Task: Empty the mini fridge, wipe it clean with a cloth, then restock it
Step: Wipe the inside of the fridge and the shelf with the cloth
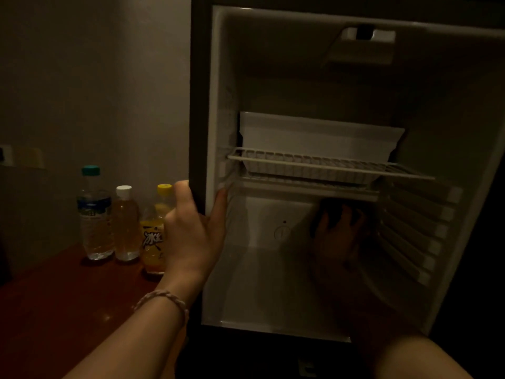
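We see one open mini fridge (273, 283) with one wire shelf (328, 166) carrying one white tray (314, 138). Our left hand (191, 231) grips the fridge's left front edge, thumb outside and fingers curled around it. Our right hand (336, 236) reaches into the dim lower compartment, fingers closed around one dark cloth (332, 212) against the back wall. Three bottles (123, 222) stand close together on the reddish tabletop (54, 296) left of the fridge: green-capped, white-capped and yellow-capped.
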